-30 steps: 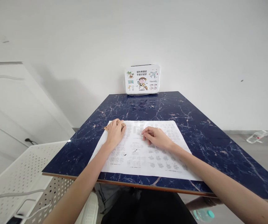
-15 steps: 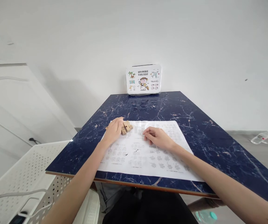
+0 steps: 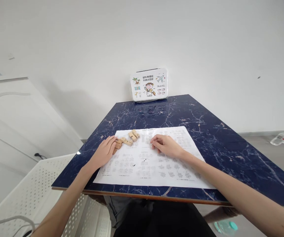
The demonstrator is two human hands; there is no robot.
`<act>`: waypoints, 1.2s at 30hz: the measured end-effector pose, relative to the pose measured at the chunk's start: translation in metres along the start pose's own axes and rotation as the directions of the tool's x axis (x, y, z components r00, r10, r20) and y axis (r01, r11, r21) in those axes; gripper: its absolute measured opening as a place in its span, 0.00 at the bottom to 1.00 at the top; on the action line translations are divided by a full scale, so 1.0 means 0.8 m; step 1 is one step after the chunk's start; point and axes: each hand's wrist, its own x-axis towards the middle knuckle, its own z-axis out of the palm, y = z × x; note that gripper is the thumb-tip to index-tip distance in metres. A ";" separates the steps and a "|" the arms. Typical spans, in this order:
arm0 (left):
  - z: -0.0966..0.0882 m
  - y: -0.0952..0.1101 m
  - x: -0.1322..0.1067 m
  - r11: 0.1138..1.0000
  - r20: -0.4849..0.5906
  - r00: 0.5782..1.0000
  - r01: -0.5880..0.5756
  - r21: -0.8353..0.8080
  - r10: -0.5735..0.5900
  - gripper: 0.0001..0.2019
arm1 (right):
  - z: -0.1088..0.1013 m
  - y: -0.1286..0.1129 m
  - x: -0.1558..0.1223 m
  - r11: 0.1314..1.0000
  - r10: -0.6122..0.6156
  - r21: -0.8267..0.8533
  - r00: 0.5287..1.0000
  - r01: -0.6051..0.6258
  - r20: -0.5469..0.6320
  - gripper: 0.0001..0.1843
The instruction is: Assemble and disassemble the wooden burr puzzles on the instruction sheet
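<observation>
The left hand [image 3: 104,152] lies low on the left side of a printed sheet [image 3: 156,172], palm down; its grip is wide, the fingers stretched flat, and the fingertips [image 3: 113,142] touch the near-left end of a loose row of wooden blocks [image 3: 127,141]; the row runs from there toward the far right across the far-left corner of the sheet. The right hand [image 3: 165,145] rests on the middle of the sheet, well apart from the blocks; its grip is narrow, fingers curled under, with nothing seen in it. The sheet lies flat on the dark blue marbled desk [image 3: 206,125]; a white cartoon-printed box [image 3: 148,84] stands at the far edge against the wall; a white perforated basket [image 3: 28,194] sits left of the desk.
</observation>
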 end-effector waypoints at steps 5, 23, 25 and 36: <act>-0.005 0.014 -0.034 0.998 -0.054 0.996 0.065 -0.004 -0.065 0.27 | -0.001 0.000 0.001 1.000 -0.014 -0.008 1.000 0.014 0.002 0.07; 0.000 0.019 0.007 0.830 -0.215 0.957 0.276 0.485 -0.193 0.30 | -0.001 0.003 0.002 1.000 -0.016 -0.008 1.000 0.016 0.010 0.07; 0.000 0.020 0.008 0.827 -0.221 0.952 0.295 0.479 -0.211 0.32 | -0.001 0.004 0.002 1.000 -0.018 -0.006 1.000 0.018 0.010 0.06; -0.010 0.034 0.003 0.859 -0.187 0.957 0.281 0.427 -0.220 0.27 | -0.001 0.007 0.003 0.999 -0.031 0.007 0.999 0.031 0.018 0.06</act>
